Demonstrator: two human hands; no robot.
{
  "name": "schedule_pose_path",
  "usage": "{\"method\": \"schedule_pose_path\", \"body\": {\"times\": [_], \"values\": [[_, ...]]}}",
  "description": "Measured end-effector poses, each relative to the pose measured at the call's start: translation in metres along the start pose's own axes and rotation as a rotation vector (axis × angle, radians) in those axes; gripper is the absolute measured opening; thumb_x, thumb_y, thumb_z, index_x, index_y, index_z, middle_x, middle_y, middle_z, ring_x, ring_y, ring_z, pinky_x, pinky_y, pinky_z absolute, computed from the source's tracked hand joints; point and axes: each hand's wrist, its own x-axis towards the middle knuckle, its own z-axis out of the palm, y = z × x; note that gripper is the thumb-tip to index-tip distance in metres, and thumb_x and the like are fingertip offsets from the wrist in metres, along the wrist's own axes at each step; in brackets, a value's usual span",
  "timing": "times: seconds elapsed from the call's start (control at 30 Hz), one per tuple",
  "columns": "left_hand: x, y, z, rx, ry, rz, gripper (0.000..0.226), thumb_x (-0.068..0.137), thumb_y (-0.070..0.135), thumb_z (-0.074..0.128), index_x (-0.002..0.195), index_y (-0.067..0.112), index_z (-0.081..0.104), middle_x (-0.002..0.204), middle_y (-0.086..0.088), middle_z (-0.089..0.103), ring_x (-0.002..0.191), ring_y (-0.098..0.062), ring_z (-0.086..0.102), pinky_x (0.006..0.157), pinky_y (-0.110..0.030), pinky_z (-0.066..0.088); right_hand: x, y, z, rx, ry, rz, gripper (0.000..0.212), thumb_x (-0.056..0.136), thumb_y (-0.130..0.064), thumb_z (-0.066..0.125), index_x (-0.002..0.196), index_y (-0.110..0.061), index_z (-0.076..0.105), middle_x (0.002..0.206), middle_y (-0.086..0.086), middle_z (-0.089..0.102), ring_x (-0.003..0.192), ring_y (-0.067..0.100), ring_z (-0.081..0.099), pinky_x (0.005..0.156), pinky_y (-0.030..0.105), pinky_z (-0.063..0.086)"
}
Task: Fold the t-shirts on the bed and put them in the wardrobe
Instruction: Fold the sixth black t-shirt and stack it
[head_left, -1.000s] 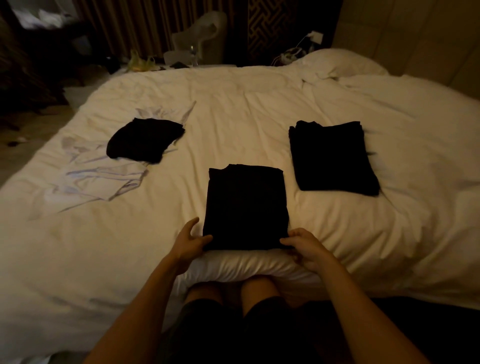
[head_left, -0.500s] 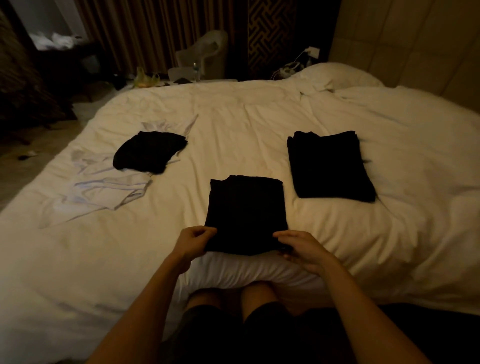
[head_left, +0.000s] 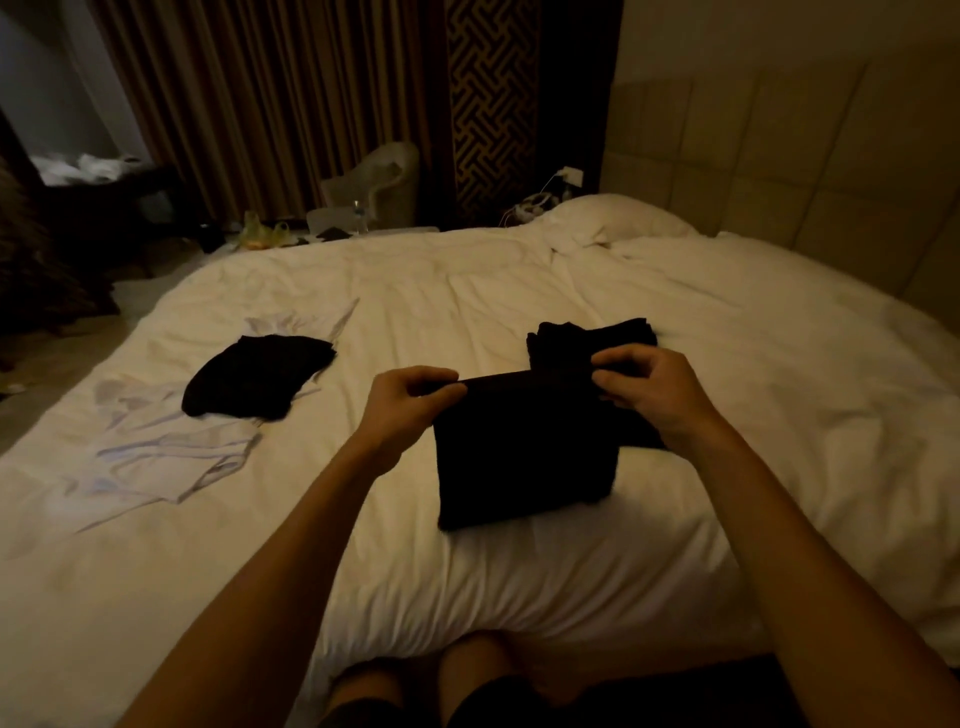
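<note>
Two hands pinch the folded black tee (head_left: 524, 462) by its far corners, L hand (head_left: 410, 400) and R hand (head_left: 649, 395) both w/ fingers curled, mid bed (head_left: 519, 582), just near of a 2nd tee (head_left: 592, 338); soft, light, floppy, so prob. keep both corners held or it unfolds.

We see a folded black cloth t-shirt (head_left: 524, 457) that is matt and soft and takes almost no light. Its top edge looks smooth. The second folded black cloth t-shirt (head_left: 571, 338) looks to be the same dull fabric, as does the crumpled black cloth garment (head_left: 254, 376). The thin white cloth garment (head_left: 166, 457) is creased, with a faint sheen along its folds. We find the white cloth duvet (head_left: 467, 291) matt and finely wrinkled, and the plump white cloth pillow (head_left: 618, 218) likewise. The brown pleated cloth curtain (head_left: 249, 104) looks heavy, with a slight lustre. The beige padded wall panels (head_left: 779, 156) look smooth and matt.
</note>
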Motion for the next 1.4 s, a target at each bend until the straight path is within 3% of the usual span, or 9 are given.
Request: {"method": "schedule_pose_path", "body": {"times": [0.23,0.43,0.57,0.77,0.9,1.0,1.2,1.33,1.4], "values": [[0.052,-0.013,0.091,0.025,-0.164,-0.079,0.017,0.088,0.01,0.074,0.105,0.009,0.073,0.089,-0.001,0.073,0.066,0.002,0.067,0.058,-0.011,0.047,0.042,0.046,-0.072,-0.134,0.117,0.137,0.02,0.085,-0.003,0.074,0.091,-0.023,0.073,0.099,0.009,0.072,0.084,0.025,0.071,0.084,0.041,0.058],[0.114,-0.055,0.147,0.024,-0.203,-0.171,0.02,0.088,0.011,0.073,0.108,0.008,0.074,0.102,-0.008,0.074,0.084,-0.012,0.073,0.072,-0.022,0.058,0.089,0.11,-0.098,-0.159,0.162,0.237,0.024,0.086,-0.004,0.073,0.089,-0.028,0.072,0.106,0.011,0.071,0.091,0.03,0.069,0.089,0.045,0.057],[0.168,-0.052,0.163,-0.013,-0.181,-0.211,0.02,0.09,0.009,0.071,0.11,0.006,0.073,0.103,-0.01,0.073,0.084,-0.015,0.073,0.072,-0.023,0.058,0.138,0.128,-0.101,-0.19,0.201,0.208,0.021,0.083,-0.013,0.076,0.09,-0.033,0.074,0.103,-0.001,0.073,0.096,0.022,0.069,0.092,0.047,0.056],[0.263,0.015,0.176,-0.057,-0.004,-0.035,0.018,0.087,0.01,0.074,0.105,0.01,0.073,0.086,-0.001,0.072,0.067,-0.006,0.067,0.061,-0.018,0.053,0.243,0.074,-0.11,-0.108,0.284,0.02,0.021,0.081,-0.011,0.073,0.083,-0.032,0.074,0.09,-0.005,0.074,0.086,0.017,0.07,0.09,0.046,0.058],[0.313,0.082,0.165,-0.128,0.014,0.124,0.012,0.09,0.01,0.071,0.096,0.02,0.071,0.089,0.0,0.073,0.075,-0.007,0.071,0.068,-0.019,0.054,0.297,-0.001,-0.123,-0.016,0.334,-0.164,0.024,0.087,-0.005,0.069,0.085,-0.029,0.071,0.092,-0.004,0.07,0.091,0.017,0.067,0.077,0.028,0.054],[0.322,0.104,0.167,-0.076,0.046,0.212,0.012,0.092,0.01,0.068,0.096,0.022,0.07,0.09,0.002,0.07,0.071,-0.002,0.068,0.061,-0.012,0.049,0.31,-0.019,-0.126,-0.015,0.345,-0.209,0.024,0.087,-0.007,0.069,0.087,-0.03,0.07,0.098,-0.002,0.07,0.093,0.015,0.067,0.072,0.023,0.054],[0.288,0.0,0.195,-0.016,0.028,0.045,0.013,0.088,0.007,0.072,0.095,0.018,0.072,0.084,0.001,0.07,0.069,-0.006,0.064,0.059,-0.013,0.047,0.263,0.076,-0.121,-0.025,0.295,0.033,0.022,0.088,0.001,0.066,0.091,-0.02,0.069,0.086,0.001,0.067,0.066,0.012,0.057,0.049,0.017,0.045],[0.232,-0.105,0.213,0.175,-0.088,-0.206,0.011,0.084,0.014,0.075,0.09,0.023,0.074,0.091,0.002,0.074,0.082,-0.011,0.07,0.08,-0.03,0.058,0.198,0.183,-0.11,-0.26,0.148,0.303,0.027,0.082,-0.004,0.073,0.083,-0.03,0.069,0.093,0.006,0.073,0.072,0.013,0.064,0.07,0.03,0.054],[0.213,-0.135,0.217,0.276,-0.131,-0.318,0.013,0.084,0.019,0.076,0.096,0.02,0.073,0.095,0.0,0.073,0.084,-0.013,0.07,0.08,-0.03,0.059,0.176,0.209,-0.107,-0.354,0.121,0.373,0.027,0.08,-0.008,0.076,0.083,-0.034,0.068,0.092,-0.001,0.073,0.084,0.015,0.068,0.085,0.035,0.056]]}}
